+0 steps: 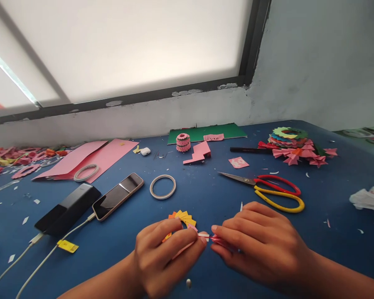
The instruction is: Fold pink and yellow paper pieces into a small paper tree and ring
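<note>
Near the front middle of the table, my left hand [168, 251] is closed on a ring of folded paper [183, 216] in yellow, orange and pink, partly covered by the fingers. My right hand [257, 241] pinches a small folded pink paper piece [225, 242] whose far end is hidden under the fingers. A narrow whitish strip [203, 236] shows at the left fingertips, close to the pink piece. The two hands face each other with a small gap between them. A thin white tip [241, 206] sticks up behind my right hand.
Scissors [254, 181] lie open behind my right hand. A tape roll [162, 187], a phone [118, 196] and a black device [67, 209] with cables are to the left. Farther back are pink sheets [90, 160], a green board [227, 131], a stacked pink ring [183, 143] and paper flowers [302, 151].
</note>
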Available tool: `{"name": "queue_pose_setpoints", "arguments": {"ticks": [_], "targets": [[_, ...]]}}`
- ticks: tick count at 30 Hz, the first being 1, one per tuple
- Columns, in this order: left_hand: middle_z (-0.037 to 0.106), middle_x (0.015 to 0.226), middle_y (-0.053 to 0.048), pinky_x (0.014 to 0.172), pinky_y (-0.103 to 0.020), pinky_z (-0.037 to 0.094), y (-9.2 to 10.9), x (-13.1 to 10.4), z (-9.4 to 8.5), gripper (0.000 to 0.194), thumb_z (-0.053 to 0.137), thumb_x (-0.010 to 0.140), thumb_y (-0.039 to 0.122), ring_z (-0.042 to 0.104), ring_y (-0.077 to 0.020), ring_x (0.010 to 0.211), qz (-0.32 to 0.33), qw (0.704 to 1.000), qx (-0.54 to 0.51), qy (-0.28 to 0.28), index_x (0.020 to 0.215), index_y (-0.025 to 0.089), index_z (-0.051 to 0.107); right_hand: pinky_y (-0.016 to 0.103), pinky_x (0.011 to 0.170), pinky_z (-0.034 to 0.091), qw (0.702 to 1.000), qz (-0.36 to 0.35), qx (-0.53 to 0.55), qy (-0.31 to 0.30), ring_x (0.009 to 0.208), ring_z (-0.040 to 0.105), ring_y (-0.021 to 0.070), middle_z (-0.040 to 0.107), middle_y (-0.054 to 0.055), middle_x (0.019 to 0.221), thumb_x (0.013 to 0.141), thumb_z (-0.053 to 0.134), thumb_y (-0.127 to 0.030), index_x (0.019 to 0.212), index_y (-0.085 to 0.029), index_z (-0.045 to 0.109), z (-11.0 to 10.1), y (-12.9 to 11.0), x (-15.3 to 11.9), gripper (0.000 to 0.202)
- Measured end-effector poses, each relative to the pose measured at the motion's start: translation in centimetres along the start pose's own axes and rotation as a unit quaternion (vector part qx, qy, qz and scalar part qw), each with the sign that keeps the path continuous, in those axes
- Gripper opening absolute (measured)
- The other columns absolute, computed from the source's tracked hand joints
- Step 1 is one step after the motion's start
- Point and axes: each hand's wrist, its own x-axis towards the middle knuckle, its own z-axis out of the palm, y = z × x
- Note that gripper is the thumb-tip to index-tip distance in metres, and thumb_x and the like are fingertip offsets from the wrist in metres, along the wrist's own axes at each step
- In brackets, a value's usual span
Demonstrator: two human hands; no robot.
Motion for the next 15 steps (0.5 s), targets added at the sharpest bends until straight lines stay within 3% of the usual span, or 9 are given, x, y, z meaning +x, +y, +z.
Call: {"name": "queue_pose_setpoints", "arguments": {"ticks": [6,15], "targets": [[0.069,0.073,0.001,0.059,-0.022,0.052,-0.01,0.25,0.09,0.027,0.046,0.093,0.013,0.061,-0.0134,0.072,-0.002,1.0,-0.015,0.006,0.081,0.017,0.07,0.029,0.057,0.041,1.0,0.015,0.024,-0.014,0.055,0.06,0.0109,0.069,-0.002,0.066,0.081,0.067,-0.018,0.087,-0.016,0.062,0.28,0.01,0.04,0.008],[0.075,0.084,-0.003,0.064,-0.023,0.055,0.06,0.53,0.03,0.028,0.042,0.095,0.014,0.066,-0.0141,0.077,0.026,0.997,-0.023,-0.066,0.092,0.013,0.069,0.028,0.056,0.041,0.999,0.046,0.011,-0.023,0.055,0.058,0.012,0.067,-0.001,0.066,0.083,0.06,-0.02,0.078,-0.018,0.059,0.86,0.21,-0.33,0.006]]}}
